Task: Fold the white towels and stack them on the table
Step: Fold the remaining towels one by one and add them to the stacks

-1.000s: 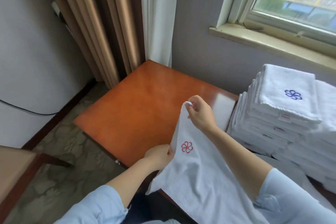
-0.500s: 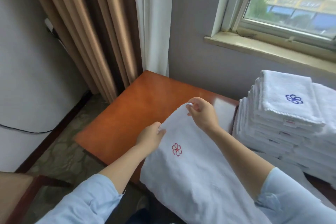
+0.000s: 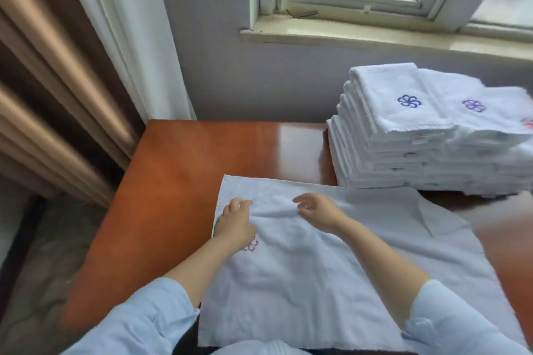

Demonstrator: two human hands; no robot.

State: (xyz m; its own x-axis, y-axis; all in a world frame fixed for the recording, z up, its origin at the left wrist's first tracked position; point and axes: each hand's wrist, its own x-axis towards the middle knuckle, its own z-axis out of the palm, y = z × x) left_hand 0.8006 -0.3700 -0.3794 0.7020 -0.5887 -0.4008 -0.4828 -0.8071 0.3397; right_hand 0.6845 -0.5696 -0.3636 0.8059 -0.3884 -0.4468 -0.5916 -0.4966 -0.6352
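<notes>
A white towel (image 3: 311, 274) lies spread flat on the bench (image 3: 178, 170) just before me. My left fingers (image 3: 241, 204) rest on it near its left edge, relaxed and gripping nothing, with the wrist over a red flower mark (image 3: 251, 245). My right fingers (image 3: 304, 198) are loosely bent and empty above a wrinkle. Farther right, a stack (image 3: 398, 135) of folded towels sits on the bench by the wall.
</notes>
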